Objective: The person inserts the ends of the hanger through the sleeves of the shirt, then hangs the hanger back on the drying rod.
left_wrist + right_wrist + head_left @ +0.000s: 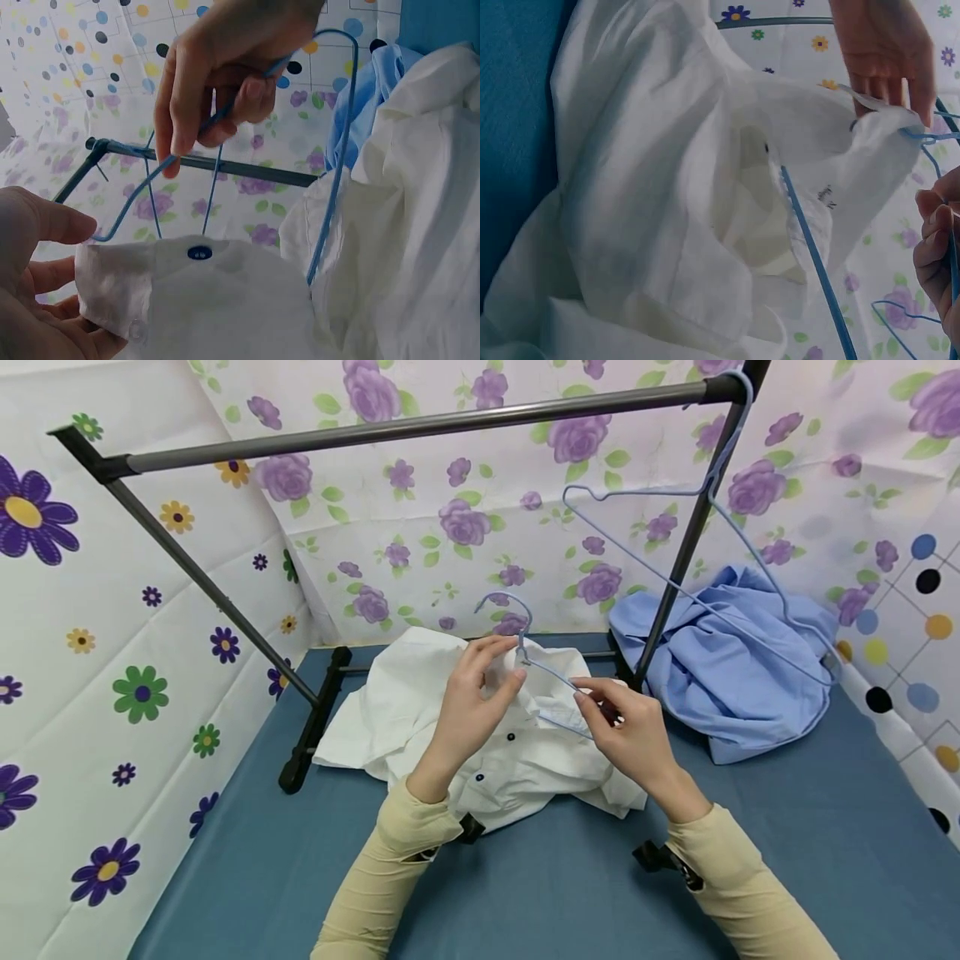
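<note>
A white button-up shirt point(450, 727) lies bunched on the table, its collar raised. At that collar point(112, 285) my left hand point(472, 697) grips the cloth, fingers behind it and thumb close to the hanger's wire. My right hand point(633, 739) pinches one arm of a blue wire hanger point(551, 670) between thumb and fingers. The hanger's hook stands up above the collar. Part of its lower bar point(817, 262) runs into the shirt's neck opening, where the cloth hides the far end. Dark buttons point(199, 253) run down the shirt front.
A grey metal rack point(420, 428) stands over the shirt, feet on the blue-covered table point(540, 893). Another blue hanger point(645, 493) hangs at its right corner. Behind the right post lies a crumpled light-blue garment point(742, 668). Patterned cloths point(465, 518) enclose the back and sides.
</note>
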The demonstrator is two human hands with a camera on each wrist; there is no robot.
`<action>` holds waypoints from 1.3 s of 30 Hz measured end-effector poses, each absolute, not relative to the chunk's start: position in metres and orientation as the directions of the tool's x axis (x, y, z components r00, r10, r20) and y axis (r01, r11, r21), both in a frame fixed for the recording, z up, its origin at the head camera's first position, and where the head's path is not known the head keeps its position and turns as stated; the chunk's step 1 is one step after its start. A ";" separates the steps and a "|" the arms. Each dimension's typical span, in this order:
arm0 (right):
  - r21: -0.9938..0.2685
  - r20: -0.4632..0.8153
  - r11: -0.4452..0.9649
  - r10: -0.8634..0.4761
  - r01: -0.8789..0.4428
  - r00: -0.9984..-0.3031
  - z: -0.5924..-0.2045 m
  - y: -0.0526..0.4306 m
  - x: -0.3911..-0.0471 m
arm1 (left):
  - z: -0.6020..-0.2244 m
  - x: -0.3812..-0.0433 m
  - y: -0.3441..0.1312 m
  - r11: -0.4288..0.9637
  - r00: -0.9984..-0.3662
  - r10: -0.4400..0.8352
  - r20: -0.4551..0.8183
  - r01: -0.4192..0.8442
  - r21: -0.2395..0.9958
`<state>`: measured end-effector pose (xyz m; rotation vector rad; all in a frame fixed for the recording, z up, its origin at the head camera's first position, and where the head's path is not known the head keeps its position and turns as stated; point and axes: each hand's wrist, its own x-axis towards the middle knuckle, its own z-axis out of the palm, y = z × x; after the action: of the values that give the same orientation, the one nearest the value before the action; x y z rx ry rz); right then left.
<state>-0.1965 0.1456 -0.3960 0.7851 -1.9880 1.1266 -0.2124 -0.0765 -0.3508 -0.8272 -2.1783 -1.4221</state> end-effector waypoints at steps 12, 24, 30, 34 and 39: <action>-0.434 0.849 0.424 -0.104 -0.795 -0.519 -0.407 0.145 -0.198 | -0.345 -0.210 -0.076 0.331 -0.689 0.333 0.644 0.725 0.604; -0.411 0.872 0.388 -0.097 -0.825 -0.480 -0.410 0.149 -0.199 | -0.316 -0.222 -0.131 0.468 -0.639 0.385 0.666 0.757 0.456; -0.399 0.878 0.377 -0.106 -0.836 -0.466 -0.409 0.155 -0.198 | -0.302 -0.241 -0.168 0.545 -0.658 0.377 0.652 0.727 0.418; -0.389 0.884 0.380 -0.102 -0.839 -0.456 -0.408 0.160 -0.197 | -0.301 -0.258 -0.189 0.579 -0.696 0.408 0.591 0.698 0.422; -0.375 0.891 0.395 -0.096 -0.839 -0.444 -0.407 0.165 -0.196 | -0.313 -0.277 -0.207 0.611 -0.792 0.438 0.426 0.610 0.505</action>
<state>-0.1958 0.1655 -0.4071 0.8105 -1.8167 1.1175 -0.2769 -0.2073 -0.3125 -0.8572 -2.5788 -0.9519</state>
